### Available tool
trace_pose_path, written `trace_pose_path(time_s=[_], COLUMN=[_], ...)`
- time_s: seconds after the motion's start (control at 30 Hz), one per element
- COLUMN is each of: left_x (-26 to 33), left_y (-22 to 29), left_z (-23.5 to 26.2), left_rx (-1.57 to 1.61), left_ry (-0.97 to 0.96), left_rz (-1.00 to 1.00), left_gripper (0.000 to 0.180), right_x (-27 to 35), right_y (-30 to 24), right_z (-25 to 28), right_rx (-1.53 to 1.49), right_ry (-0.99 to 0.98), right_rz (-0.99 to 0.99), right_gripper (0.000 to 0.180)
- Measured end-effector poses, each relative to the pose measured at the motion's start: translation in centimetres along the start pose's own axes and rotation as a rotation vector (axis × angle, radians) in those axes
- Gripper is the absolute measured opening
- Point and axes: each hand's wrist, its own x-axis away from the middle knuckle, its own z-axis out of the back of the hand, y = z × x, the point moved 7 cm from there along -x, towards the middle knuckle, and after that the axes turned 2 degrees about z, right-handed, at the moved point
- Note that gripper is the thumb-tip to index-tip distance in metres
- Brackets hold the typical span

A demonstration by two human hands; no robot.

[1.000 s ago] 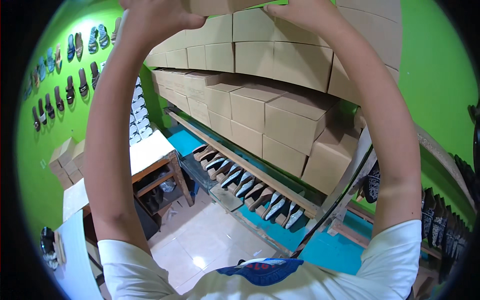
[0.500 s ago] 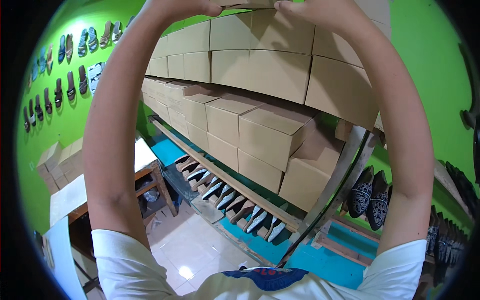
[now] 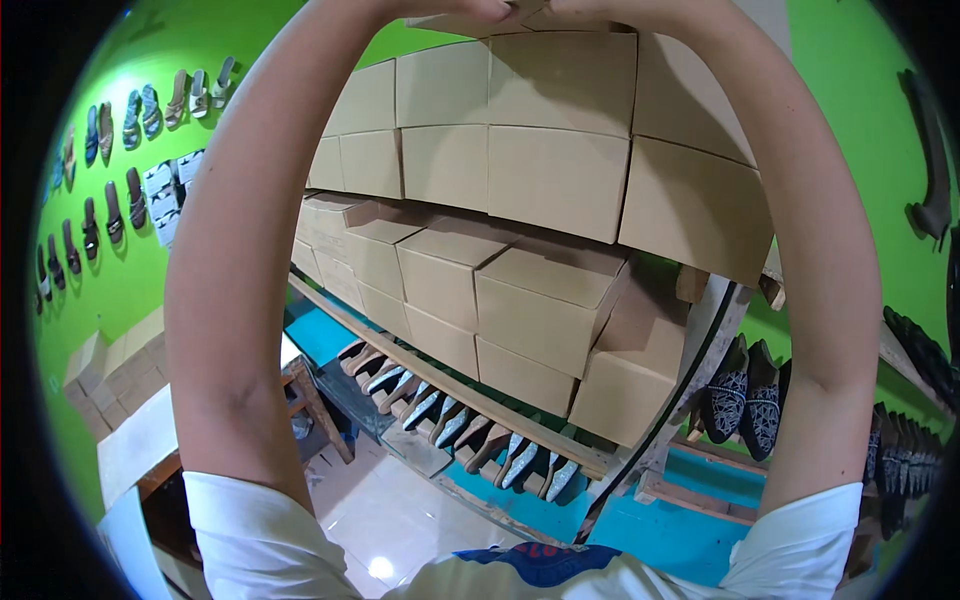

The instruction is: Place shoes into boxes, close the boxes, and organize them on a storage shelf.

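Note:
Both my arms reach up to the top of the view, where the edge cuts off most of each hand. A cardboard box (image 3: 455, 27) shows as a strip along the upper edge, on top of the stacked boxes. My left hand (image 3: 488, 8) has its thumb pressed against this box, pointing inward. Close beside it, my right hand (image 3: 575, 8) holds the same box with its thumb turned toward the left one. The remaining fingers of both hands are out of view. Plain brown boxes (image 3: 558, 180) stand in stacked rows just below my hands.
Lower down, more boxes (image 3: 540, 305) fill a shelf with a wooden rail (image 3: 450, 372). Several shoes (image 3: 452, 425) line up beneath it. Patterned shoes (image 3: 762, 405) hang at right. Sandals (image 3: 131, 120) hang on the green left wall, above a white-topped table (image 3: 140, 430).
My thumbs have come closer together at the top edge. The view has shifted, so the shelves and boxes sit lower in the picture, and more of the top box's underside strip shows.

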Motion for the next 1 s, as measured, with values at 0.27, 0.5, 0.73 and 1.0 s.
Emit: trace_pose_path(time_s=[0.27, 0.5, 0.73, 1.0], left_x=[3.7, 4.3, 3.6, 3.7], left_y=[-7.7, -6.0, -5.1, -6.8], left_z=[-3.9, -7.9, -10.2, -13.5], left_rx=[-0.14, 0.294, 0.435, 0.339], left_ry=[-0.044, -0.1, 0.049, -0.09], left_rz=[0.479, 0.48, 0.509, 0.609], left_gripper=[0.114, 0.078, 0.086, 0.087], right_x=[-0.6, 0.9, 1.1, 1.0], right_y=[0.8, 2.5, 6.6, 5.6], right_z=[0.4, -0.7, -3.3, -3.8], right_rx=[0.18, 0.063, 0.159, 0.397], right_ry=[-0.212, -0.212, -0.098, 0.051], right_rz=[-0.103, -0.043, 0.021, 0.143], right_gripper=[0.081, 0.076, 0.075, 0.074])
